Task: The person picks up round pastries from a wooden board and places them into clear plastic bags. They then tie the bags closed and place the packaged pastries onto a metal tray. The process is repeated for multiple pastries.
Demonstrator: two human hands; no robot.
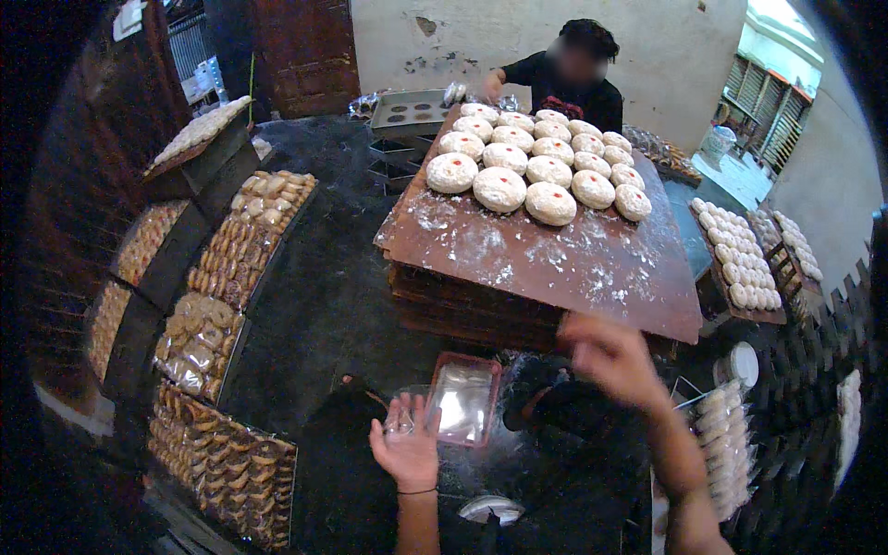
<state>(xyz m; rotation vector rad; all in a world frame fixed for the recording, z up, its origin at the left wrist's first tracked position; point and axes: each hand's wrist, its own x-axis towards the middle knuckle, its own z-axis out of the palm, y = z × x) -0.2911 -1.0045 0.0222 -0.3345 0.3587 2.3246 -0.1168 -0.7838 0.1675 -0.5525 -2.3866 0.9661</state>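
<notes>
My left hand (407, 449) is palm up with its fingers stretched out, beside a pink-rimmed tray (498, 393) of shiny clear plastic sheets or bags (462, 407). Something clear and glossy seems to lie against its fingers, too faint to make out. At the near edge of a brown board (564, 264) is my right hand (606, 361), smeared by motion. Its fingers look curled, but whether they hold anything is unclear. Round buns (499, 188) dusted with white powder, several with a red dot on top, stand in rows on the board's far part.
Across the board sits a person (573, 79) in a dark shirt, one arm out toward a muffin tin (407, 109). Trays of wrapped pastries (217, 453) line my left. More white buns (735, 254) lie on boards at right, near a white tub (738, 365).
</notes>
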